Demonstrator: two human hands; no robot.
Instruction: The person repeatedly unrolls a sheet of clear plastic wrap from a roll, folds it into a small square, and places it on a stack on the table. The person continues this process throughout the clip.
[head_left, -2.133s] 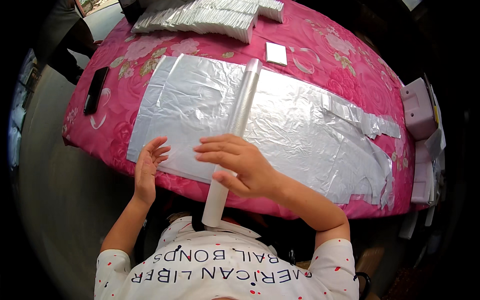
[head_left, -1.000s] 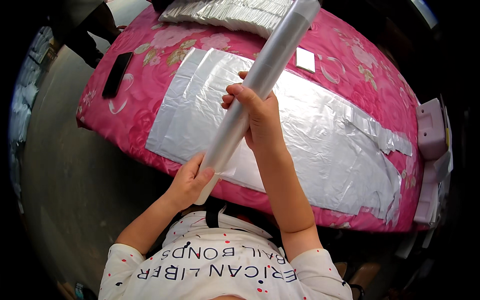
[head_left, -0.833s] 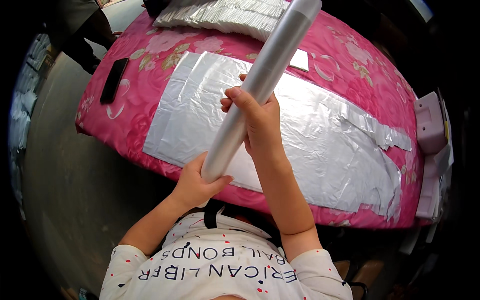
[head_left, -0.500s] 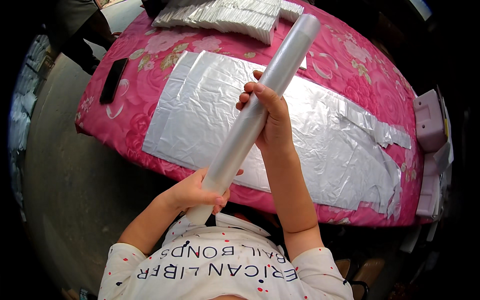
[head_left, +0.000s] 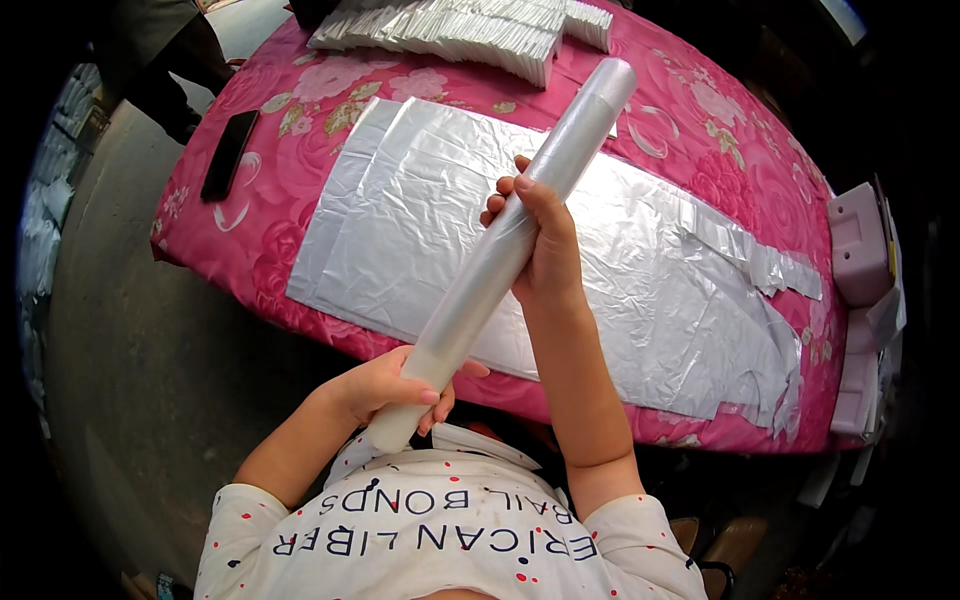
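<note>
A long roll of translucent plastic film (head_left: 487, 262) slants up from my body toward the far right, held above the table. My left hand (head_left: 405, 390) wraps round its lower end, near my shirt. Higher up, around the middle of the roll, my right hand (head_left: 540, 225) grips it with the thumb on top and the fingers curled behind. Beneath the roll, flat silvery plastic sheets (head_left: 650, 310) lie layered on the table, wrinkled, with torn, ragged strips at their right end.
A pink floral cloth covers the table (head_left: 270, 230). On its left lies a black phone (head_left: 230, 155). Stacked white folded packets (head_left: 450, 35) stand at the far edge. Pale pink plastic bins (head_left: 858, 245) are at the right. A person's dark-clothed legs (head_left: 190, 75) show at the upper left.
The roll's upper end has dipped slightly toward me, and my right hand has come down a little with it. Both hands keep their hold.
</note>
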